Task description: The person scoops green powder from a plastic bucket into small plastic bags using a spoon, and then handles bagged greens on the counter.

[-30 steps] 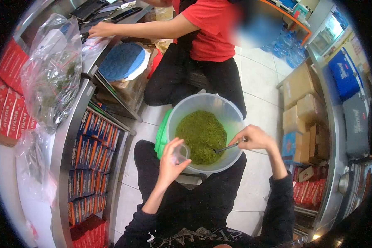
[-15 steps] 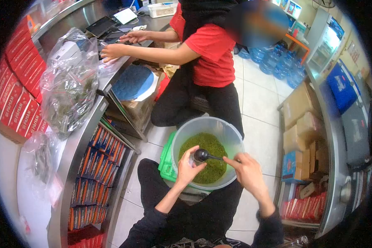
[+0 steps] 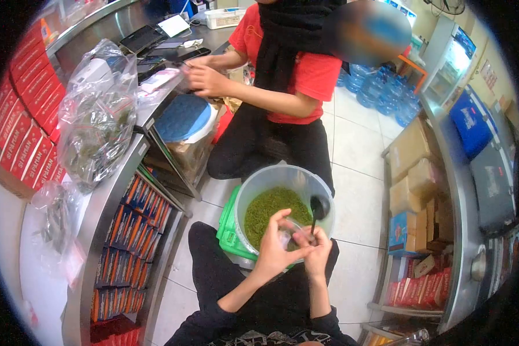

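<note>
A translucent bucket [image 3: 248, 187] stands between my legs, holding a loose, flaky green food [image 3: 269, 212]. My left hand [image 3: 274, 251] is over its near side, thumb and fingers around a small clear plastic bag [image 3: 285, 237], mostly covered by the fingers. Close against it, my right hand [image 3: 317, 256] holds a black scoop [image 3: 320, 206] by its handle, bowl upward near the bucket's right wall. The right fingertips also meet the bag's edge. What is inside the bag is too small to tell.
A green plastic crate [image 3: 229, 228] sits beside the bucket. Opposite me sits a person in a red shirt [image 3: 317, 81], hands at the steel counter. On the left are a large clear bag [image 3: 98, 127] and packed shelves [image 3: 130, 248]; boxes [image 3: 412, 150] fill the right shelf.
My right hand has moved left and down beside my left hand, and the scoop now points upward, away from the bag. The other person's hands have drawn back toward their body.
</note>
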Motion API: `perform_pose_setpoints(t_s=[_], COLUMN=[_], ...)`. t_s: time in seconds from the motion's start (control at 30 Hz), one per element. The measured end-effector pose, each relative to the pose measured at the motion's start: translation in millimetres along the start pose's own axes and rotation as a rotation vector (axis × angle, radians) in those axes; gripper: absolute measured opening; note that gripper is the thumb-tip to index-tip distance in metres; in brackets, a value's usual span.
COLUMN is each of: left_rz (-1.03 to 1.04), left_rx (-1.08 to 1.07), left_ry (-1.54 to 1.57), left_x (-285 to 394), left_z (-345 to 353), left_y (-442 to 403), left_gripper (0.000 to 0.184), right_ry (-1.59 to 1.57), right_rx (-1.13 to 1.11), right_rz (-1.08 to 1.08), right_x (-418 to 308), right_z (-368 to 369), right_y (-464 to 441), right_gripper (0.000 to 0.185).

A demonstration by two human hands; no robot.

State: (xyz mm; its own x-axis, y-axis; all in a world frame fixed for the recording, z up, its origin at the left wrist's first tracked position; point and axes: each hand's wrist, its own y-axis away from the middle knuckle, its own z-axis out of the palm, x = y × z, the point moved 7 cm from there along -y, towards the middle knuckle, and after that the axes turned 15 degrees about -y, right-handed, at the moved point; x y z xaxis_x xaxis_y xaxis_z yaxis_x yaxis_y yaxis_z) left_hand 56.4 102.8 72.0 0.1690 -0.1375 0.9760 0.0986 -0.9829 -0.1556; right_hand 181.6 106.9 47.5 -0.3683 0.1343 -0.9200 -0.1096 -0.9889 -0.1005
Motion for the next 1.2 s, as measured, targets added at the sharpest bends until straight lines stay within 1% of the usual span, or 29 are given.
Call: perform_pose_setpoints(t_s=[0.07, 0.1, 0.13, 0.2, 0.23, 0.27, 0.33, 0.4, 0.47, 0.5, 0.53, 0.57, 0.6, 0.67, 0.7, 0.73, 0.77, 0.8, 0.83, 0.87, 0.9, 0.93, 0.97, 1.0, 1.03, 1.1, 1.13, 1.17, 1.2], left_rz=[0.044, -0.093, -0.096, -0.071, -0.012, -0.026, -0.019, -0.006, -0.019, -0.032, -0.037, -0.029, -0.028, -0.103, -0.075, -0.078, 0.026, 0.135, 0.006, 0.132, 0.208, 0.085, 0.153, 0.185, 0.249, 0.194, -0.004, -0.198, -0.419], left_rx=[-0.009, -0.027, -0.008, 0.026, 0.086, 0.095, 0.202, 0.241, 0.219, 0.187, 0.190, 0.216, 0.248, 0.286, 0.326, 0.387, 0.517, 0.620, 0.776, 0.987, 1.175, 1.383, 1.612, 1.756, 1.884, 2.024, 1.962, 1.895, 1.645], left_ry=[-0.139, 0.030, 0.027, -0.004, -0.052, -0.050, -0.103, -0.089, -0.041, -0.071, 0.004, -0.028, -0.061, -0.049, -0.076, -0.113, -0.355, -0.595, -0.502, -0.539, -0.977, -0.991, -0.959, -0.994, -1.286, -1.418, -1.457, -1.490, -1.585], left_x=[9.0, 7.1, 11.9, 17.8, 21.2, 19.9, 20.6, 16.6, 18.8, 21.8, 20.4, 20.2, 20.0, 14.7, 17.7, 16.8, 26.7, 40.6, 51.8, 67.4, 111.7, 128.4, 147.6, 171.7, 192.8, 211.1, 198.2, 172.0, 132.4], left_z=[-25.4, -33.7, -41.4, -51.7, -55.3, -55.2, -62.4, -66.9, -76.9, -81.2, -83.0, -90.5, -100.6, -117.8, -131.1, -148.2, -170.4, -185.9, -216.1, -257.7, -290.6, -326.7, -362.0, -389.3, -412.4, -448.4, -483.6, -523.8, -566.7], left_y=[3.7, 7.3, 10.5, 18.0, 21.4, 25.8, 34.0, 37.0, 35.8, 36.6, 41.1, 45.9, 51.5, 67.7, 76.4, 84.4, 94.3, 105.0, 119.4, 133.8, 148.0, 167.1, 187.4, 201.8, 212.6, 214.6, 212.8, 211.2, 200.1], left_gripper=[0.036, 0.016, 0.016, 0.013, 0.014, 0.014, 0.015, 0.014, 0.013, 0.013, 0.011, 0.011, 0.010, 0.010, 0.009, 0.009, 0.009, 0.008, 0.007, 0.008, 0.012, 0.016, 0.018, 0.021, 0.019, 0.021, 0.022, 0.024, 0.028], right_ry=[-0.051, 0.004, 0.002, -0.267, -0.236, -0.230, -0.329, -0.347, -0.006, 0.177, 0.136, 0.106, 0.141, 0.113, 0.048, -0.012, -0.044, -0.043, -0.101, -0.155, -0.119, -0.128, -0.051, 0.027, -0.051, -0.033, -0.012, -0.043, -0.057], right_rx=[-0.042, -0.074, -0.092, -0.038, -0.021, -0.026, 0.037, 0.042, -0.092, -0.239, -0.275, -0.230, -0.286, -0.456, -0.474, -0.480, -0.546, -0.648, -0.711, -0.762, -0.780, -0.771, -0.779, -0.785, -0.775, -0.725, -0.689, -0.695, -0.695], right_rz=[0.088, 0.106, 0.114, 0.171, 0.167, 0.183, 0.093, 0.098, 0.177, 0.056, 0.132, 0.081, 0.140, 0.070, 0.179, 0.281, 0.354, 0.294, 0.384, 0.478, 0.353, 0.352, 0.357, 0.361, 0.435, 0.477, 0.525, 0.494, 0.489], right_x=[-4.9, -7.8, -8.2, -5.5, -8.6, -9.3, -16.3, -13.4, -19.6, -37.0, -32.0, -23.0, -30.1, -24.7, -10.2, 4.0, 15.9, 16.7, 19.3, 20.6, 19.7, 19.6, 22.1, 25.7, 35.0, 44.7, 50.2, 43.1, 35.6], right_z=[3.1, 7.3, 14.0, 22.9, 26.7, 32.9, 40.9, 47.4, 55.5, 73.0, 82.4, 82.1, 100.2, 122.5, 128.1, 133.9, 144.5, 156.0, 162.0, 165.3, 167.7, 162.8, 154.5, 145.0, 135.7, 113.9, 107.1, 107.1, 104.7], right_y=[-0.5, 1.7, 4.4, 13.4, 17.6, 22.0, 25.7, 21.7, 18.4, 19.0, 21.4, 24.5, 27.3, 37.1, 44.9, 51.3, 58.0, 64.2, 70.3, 76.8, 78.6, 78.6, 76.6, 74.9, 76.7, 76.4, 76.4, 74.6, 75.0], right_gripper=[0.010, 0.008, 0.008, 0.009, 0.008, 0.008, 0.008, 0.009, 0.010, 0.011, 0.011, 0.011, 0.010, 0.010, 0.011, 0.012, 0.016, 0.028, 0.030, 0.034, 0.038, 0.038, 0.034, 0.029, 0.029, 0.029, 0.030, 0.031, 0.031])
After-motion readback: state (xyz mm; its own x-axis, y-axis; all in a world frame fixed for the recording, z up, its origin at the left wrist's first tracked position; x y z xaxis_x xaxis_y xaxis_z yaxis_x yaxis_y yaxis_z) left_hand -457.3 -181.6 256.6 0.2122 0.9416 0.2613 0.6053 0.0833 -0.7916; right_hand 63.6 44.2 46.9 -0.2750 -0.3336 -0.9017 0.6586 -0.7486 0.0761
